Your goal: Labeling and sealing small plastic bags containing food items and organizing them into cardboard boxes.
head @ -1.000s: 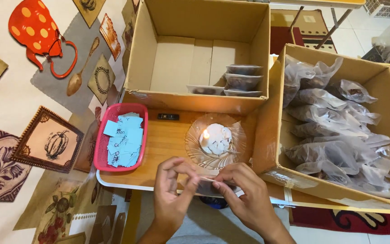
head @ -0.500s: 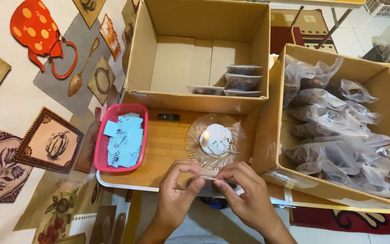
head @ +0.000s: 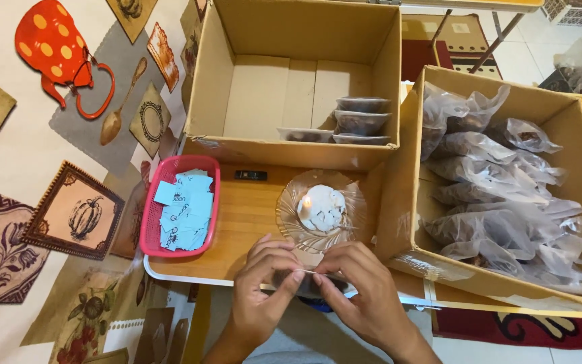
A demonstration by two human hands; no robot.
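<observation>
Both hands [head: 264,286] [head: 358,293], fingers curled, pinch a small packet [head: 304,282] between them.

A patterned cloth [head: 28,162] with teapot and spoon prints is filling the left of the frame; a wooden bench [head: 247,216] is sitting at centre, white tiled floor [head: 527,50] showing upper right.

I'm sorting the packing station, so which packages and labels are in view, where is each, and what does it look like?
Paper slips: pale blue, in a pink basket, left of the hands.
Sealed packs: flat, clear, dark contents, stacked in the far cardboard box.
Plastic bags: clear, crumpled, piled in the right cardboard box.
Small clear bag: pinched between left hand and right hand.
</observation>
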